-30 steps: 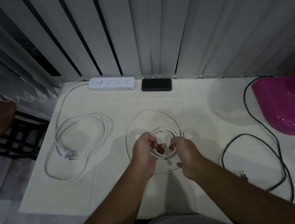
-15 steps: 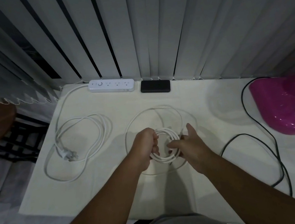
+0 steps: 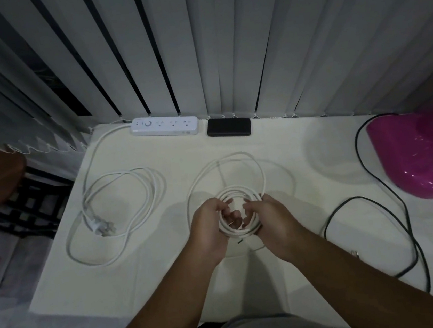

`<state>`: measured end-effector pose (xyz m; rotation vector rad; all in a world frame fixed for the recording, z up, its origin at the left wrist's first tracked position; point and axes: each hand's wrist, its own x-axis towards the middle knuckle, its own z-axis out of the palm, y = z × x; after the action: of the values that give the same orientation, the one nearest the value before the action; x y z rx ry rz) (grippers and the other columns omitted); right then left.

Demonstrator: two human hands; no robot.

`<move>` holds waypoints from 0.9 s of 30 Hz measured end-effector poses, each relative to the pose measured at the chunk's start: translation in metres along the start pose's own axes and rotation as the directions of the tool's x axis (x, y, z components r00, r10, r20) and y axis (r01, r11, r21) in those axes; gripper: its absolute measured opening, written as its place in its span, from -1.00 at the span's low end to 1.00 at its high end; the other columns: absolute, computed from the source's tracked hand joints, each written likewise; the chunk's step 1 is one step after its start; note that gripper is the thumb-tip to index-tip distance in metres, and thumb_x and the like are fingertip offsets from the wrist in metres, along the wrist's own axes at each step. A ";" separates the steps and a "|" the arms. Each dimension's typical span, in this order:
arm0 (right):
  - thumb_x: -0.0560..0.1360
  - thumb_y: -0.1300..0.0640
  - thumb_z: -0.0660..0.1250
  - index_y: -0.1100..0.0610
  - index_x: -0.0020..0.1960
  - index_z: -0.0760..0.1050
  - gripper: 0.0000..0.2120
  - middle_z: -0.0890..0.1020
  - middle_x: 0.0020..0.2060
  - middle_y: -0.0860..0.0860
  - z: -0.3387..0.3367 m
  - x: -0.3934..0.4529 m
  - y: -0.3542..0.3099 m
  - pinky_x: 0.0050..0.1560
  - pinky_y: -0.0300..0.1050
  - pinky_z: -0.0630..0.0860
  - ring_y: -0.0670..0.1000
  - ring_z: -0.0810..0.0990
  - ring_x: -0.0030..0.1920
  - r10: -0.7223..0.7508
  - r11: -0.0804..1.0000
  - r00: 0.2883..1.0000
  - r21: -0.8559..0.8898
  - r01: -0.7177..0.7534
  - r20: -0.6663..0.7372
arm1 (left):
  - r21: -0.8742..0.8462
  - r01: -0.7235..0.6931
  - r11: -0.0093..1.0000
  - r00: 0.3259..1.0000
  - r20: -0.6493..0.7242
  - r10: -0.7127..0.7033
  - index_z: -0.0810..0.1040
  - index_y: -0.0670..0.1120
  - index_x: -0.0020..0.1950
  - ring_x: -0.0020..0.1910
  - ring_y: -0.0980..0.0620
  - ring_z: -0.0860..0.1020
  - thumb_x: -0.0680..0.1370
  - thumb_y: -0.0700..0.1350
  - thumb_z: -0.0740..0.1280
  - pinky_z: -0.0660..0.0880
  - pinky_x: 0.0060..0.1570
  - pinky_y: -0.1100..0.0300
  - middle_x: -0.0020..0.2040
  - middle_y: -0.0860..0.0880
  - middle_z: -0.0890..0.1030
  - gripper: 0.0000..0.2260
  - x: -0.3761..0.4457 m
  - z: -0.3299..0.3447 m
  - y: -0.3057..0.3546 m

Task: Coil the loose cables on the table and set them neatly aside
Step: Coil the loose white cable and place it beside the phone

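Over the table (image 3: pixel 167 263), left hand (image 3: pixel 209 225) and right hand (image 3: pixel 271 221), fingers curled round white cable coil (image 3: pixel 236 192)

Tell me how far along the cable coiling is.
Nothing is set aside yet. The left hand and right hand hold the white cable partly coiled, one big loop loose. The power strip cord and black cable lie untouched.
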<state>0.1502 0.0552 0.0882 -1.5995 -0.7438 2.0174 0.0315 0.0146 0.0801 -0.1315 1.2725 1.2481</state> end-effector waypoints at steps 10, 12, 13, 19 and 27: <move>0.59 0.33 0.31 0.29 0.02 0.61 -0.89 0.49 -0.35 0.10 -0.004 -0.007 -0.029 -0.16 -0.03 0.53 0.05 0.51 -0.34 -0.062 0.990 0.948 -0.101 0.098 0.312 | 0.591 -0.240 0.770 0.970 0.120 0.209 0.51 -0.05 -0.39 -0.55 0.02 0.28 0.26 -0.23 0.17 0.29 -0.48 0.20 -0.53 0.01 0.34 -0.85 0.001 0.002 0.032; 0.64 0.28 0.27 0.24 0.01 0.58 -0.89 0.46 -0.36 0.07 -0.005 -0.005 -0.033 -0.13 -0.01 0.55 0.03 0.48 -0.36 -0.050 0.992 0.949 -0.096 0.083 0.311 | 0.511 -0.250 0.822 0.968 0.120 0.220 0.59 -0.11 -0.15 -0.50 0.04 0.42 0.36 -0.24 0.24 0.37 -0.46 0.20 -0.42 -0.04 0.48 -0.83 0.002 0.000 0.029; 0.66 0.26 0.25 0.23 0.04 0.56 -0.88 0.46 -0.35 0.06 -0.005 -0.003 -0.034 -0.12 -0.02 0.56 0.01 0.47 -0.36 -0.055 0.994 0.953 -0.073 0.080 0.297 | 0.425 -0.232 0.875 0.973 0.111 0.204 0.59 -0.12 -0.05 -0.43 0.04 0.51 0.41 -0.23 0.28 0.42 -0.41 0.19 -0.34 -0.07 0.55 -0.83 0.004 -0.002 0.027; 0.69 0.18 0.22 0.15 -0.08 0.47 -0.82 0.43 -0.34 0.03 -0.001 0.006 -0.021 -0.04 -0.04 0.45 -0.02 0.44 -0.32 -0.105 0.965 0.993 0.245 0.090 0.051 | 0.077 -0.028 0.997 0.982 0.188 0.013 0.60 -0.07 0.05 -0.05 -0.04 0.61 0.49 -0.07 0.43 0.44 0.10 0.07 -0.05 -0.10 0.67 -0.83 -0.001 -0.014 -0.005; 0.56 0.13 0.38 0.07 -0.08 0.56 -0.95 0.68 -0.27 -0.02 0.001 -0.001 -0.002 0.02 -0.03 0.43 -0.01 0.61 -0.15 -0.014 0.995 0.997 -0.101 0.021 0.071 | -0.207 -0.108 0.972 0.994 -0.054 0.099 0.35 -0.08 -0.20 -0.52 0.06 0.29 0.51 -0.27 0.16 0.45 -0.22 0.07 -0.44 0.01 0.25 -0.87 0.008 0.000 0.000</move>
<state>0.1494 0.0557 0.0901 -1.5791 -0.8962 2.0621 0.0297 0.0196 0.0743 -0.2477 1.1943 1.4758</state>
